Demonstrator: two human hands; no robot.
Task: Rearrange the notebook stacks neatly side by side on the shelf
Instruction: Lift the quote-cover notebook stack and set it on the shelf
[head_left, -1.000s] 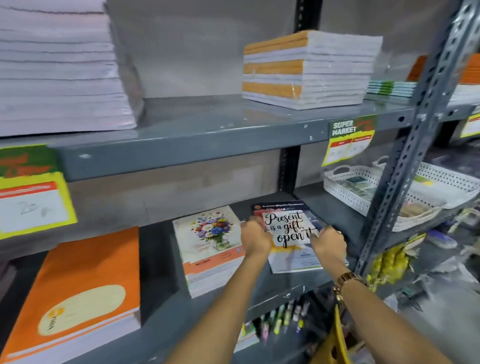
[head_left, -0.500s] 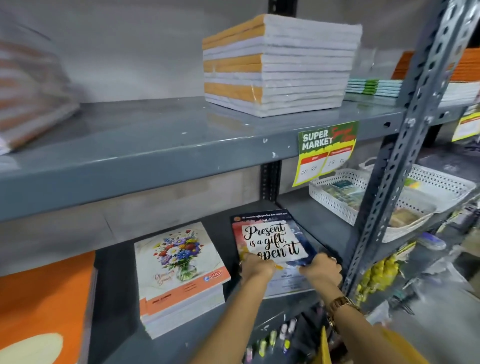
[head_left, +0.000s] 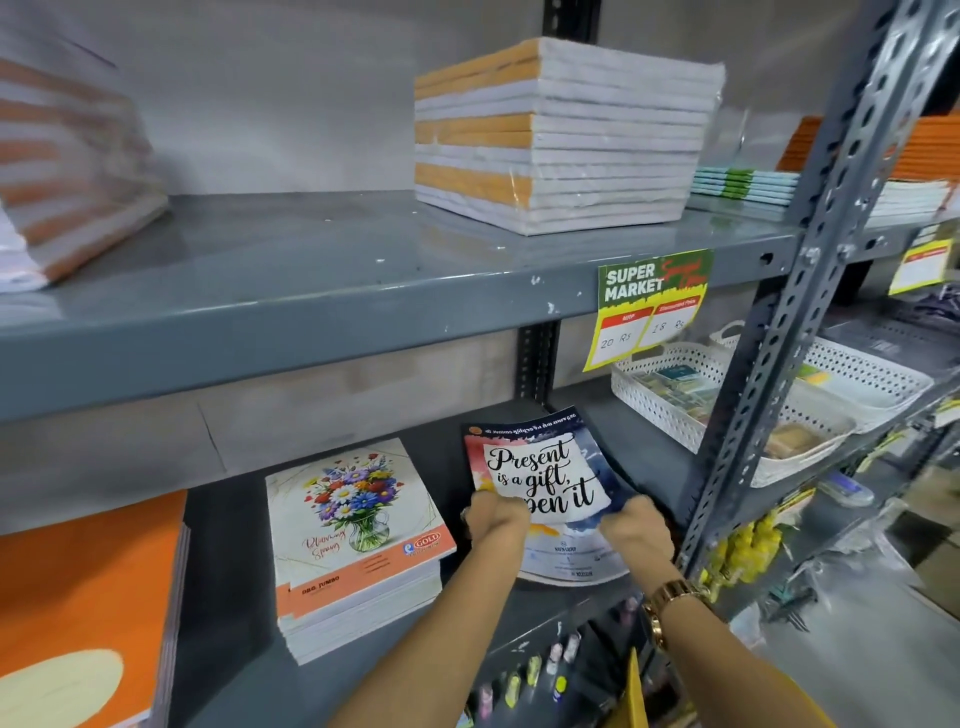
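A notebook with "Present is a gift, open it" on its cover lies on the lower grey shelf, its far end tilted up. My left hand grips its near left part and my right hand grips its near right part. To its left, a stack of flower-cover notebooks rests flat, a gap apart. An orange notebook stack sits at the far left of the same shelf. On the upper shelf stands a wrapped pile of orange-spined notebooks.
A perforated steel upright rises just right of my right hand. White baskets fill the lower shelf beyond it. A blurred stack sits upper left. A price tag hangs from the upper shelf. Markers line the shelf below.
My view has swung right and closer. Both hands have slid toward the near edge of the "Present is a gift" notebook, and its far end has lifted.
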